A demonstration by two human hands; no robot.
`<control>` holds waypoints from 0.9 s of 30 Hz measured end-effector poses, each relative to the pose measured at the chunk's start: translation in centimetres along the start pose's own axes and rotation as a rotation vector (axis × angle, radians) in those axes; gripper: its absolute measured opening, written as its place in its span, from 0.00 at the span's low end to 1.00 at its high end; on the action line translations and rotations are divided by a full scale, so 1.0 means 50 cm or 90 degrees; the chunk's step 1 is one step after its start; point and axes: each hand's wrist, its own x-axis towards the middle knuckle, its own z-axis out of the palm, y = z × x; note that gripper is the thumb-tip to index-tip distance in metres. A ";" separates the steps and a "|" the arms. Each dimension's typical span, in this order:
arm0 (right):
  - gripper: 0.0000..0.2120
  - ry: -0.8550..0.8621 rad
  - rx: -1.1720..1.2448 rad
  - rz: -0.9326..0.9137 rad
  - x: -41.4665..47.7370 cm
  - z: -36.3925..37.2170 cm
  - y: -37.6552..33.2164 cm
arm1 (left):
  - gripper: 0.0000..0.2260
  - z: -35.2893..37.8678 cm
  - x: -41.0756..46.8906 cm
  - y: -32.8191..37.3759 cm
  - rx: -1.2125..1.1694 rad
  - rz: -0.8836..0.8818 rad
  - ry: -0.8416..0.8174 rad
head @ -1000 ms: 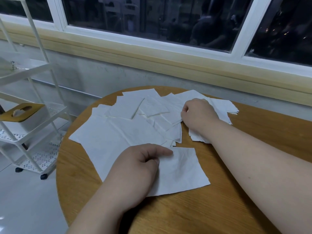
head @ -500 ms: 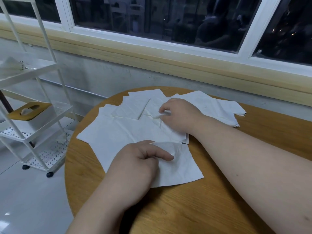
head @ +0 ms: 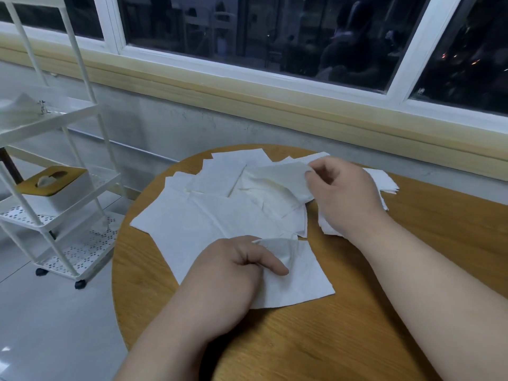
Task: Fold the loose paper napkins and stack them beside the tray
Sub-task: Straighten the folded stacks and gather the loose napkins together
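Note:
Several loose white paper napkins [head: 198, 224] lie spread and overlapping on the round wooden table [head: 357, 325]. My left hand [head: 231, 276] rests on a folded napkin [head: 299, 281] near the table's front, its fingers curled over the raised top edge. My right hand [head: 346, 193] pinches the corner of another napkin [head: 277, 182] and holds it lifted off the pile. A small heap of napkins [head: 384, 185] lies partly hidden behind my right hand. No tray is in view on the table.
A white wheeled shelf rack [head: 68, 221] stands on the floor to the left of the table. A tissue box with a wooden lid [head: 52, 180] sits on its middle shelf. A wall and a window sill run close behind the table.
My right hand has risen from the pile with one napkin pinched by its corner. My left hand has stayed on the folded napkin, whose top edge has curled up.

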 end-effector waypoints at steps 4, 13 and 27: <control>0.08 0.049 0.190 0.072 -0.074 -0.062 -0.012 | 0.23 0.005 -0.005 0.009 -0.013 -0.004 -0.012; 0.13 -0.019 0.695 0.223 -0.189 -0.126 0.004 | 0.20 0.011 -0.008 0.007 -0.080 -0.057 0.062; 0.14 -0.184 0.634 0.397 -0.207 -0.064 0.029 | 0.10 -0.001 -0.012 0.003 -0.301 -0.039 -0.018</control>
